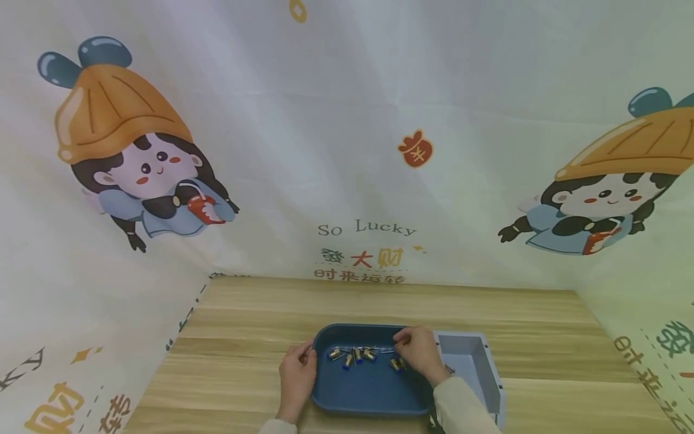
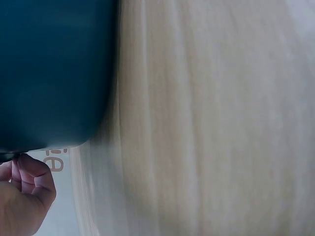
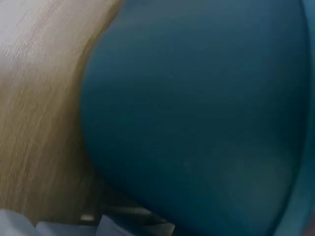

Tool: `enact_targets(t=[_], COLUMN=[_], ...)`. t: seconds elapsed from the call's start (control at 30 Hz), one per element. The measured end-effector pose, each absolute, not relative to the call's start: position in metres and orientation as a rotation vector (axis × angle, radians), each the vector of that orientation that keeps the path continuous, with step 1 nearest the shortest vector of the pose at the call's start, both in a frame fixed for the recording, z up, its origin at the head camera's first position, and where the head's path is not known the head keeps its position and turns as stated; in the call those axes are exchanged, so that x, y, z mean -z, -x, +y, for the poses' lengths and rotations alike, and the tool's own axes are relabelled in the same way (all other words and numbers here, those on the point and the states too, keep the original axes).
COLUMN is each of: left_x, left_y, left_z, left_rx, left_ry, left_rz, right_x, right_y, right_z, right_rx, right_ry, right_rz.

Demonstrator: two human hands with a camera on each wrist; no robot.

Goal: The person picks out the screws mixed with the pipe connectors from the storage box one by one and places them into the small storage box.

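A dark blue tray (image 1: 374,392) stands on the wooden table in the head view. My left hand (image 1: 297,374) pinches its left rim between thumb and fingers; the left wrist view shows this hand (image 2: 27,194) at the tray's edge. Several small brass fittings with blue ends (image 1: 347,361) lie inside, mixed with thin metal pieces like screws. Over the back right part of the tray is my right hand (image 1: 423,352), fingers bent and fingertips close together. Near them lies a thin silvery piece (image 1: 387,351). Whether those fingertips hold anything is too small to make out.
Right of the tray, partly behind my right forearm, stands a grey divided box (image 1: 477,361); a screw-like piece (image 1: 449,369) shows in it. A printed curtain (image 1: 347,181) closes off the table's back and sides. The wooden table (image 1: 233,361) extends on both sides.
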State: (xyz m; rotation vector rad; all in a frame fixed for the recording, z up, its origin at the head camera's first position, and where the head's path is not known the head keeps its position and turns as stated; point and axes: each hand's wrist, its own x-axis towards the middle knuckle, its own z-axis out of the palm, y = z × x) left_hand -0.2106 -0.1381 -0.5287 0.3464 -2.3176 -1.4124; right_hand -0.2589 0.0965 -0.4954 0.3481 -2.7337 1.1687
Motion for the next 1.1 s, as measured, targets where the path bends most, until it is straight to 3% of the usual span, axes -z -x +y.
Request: enact_targets(t=[1.1], left_x=[0.533], left_y=[0.211], left_z=[-0.141], left_rx=[1.449], left_ry=[-0.357], left_rz=[-2.307], right_x=[0.521], right_y=[0.266], right_z=[0.085], right_rx=[-0.965], right_ry=[-0.308], right_rz=[-2.899])
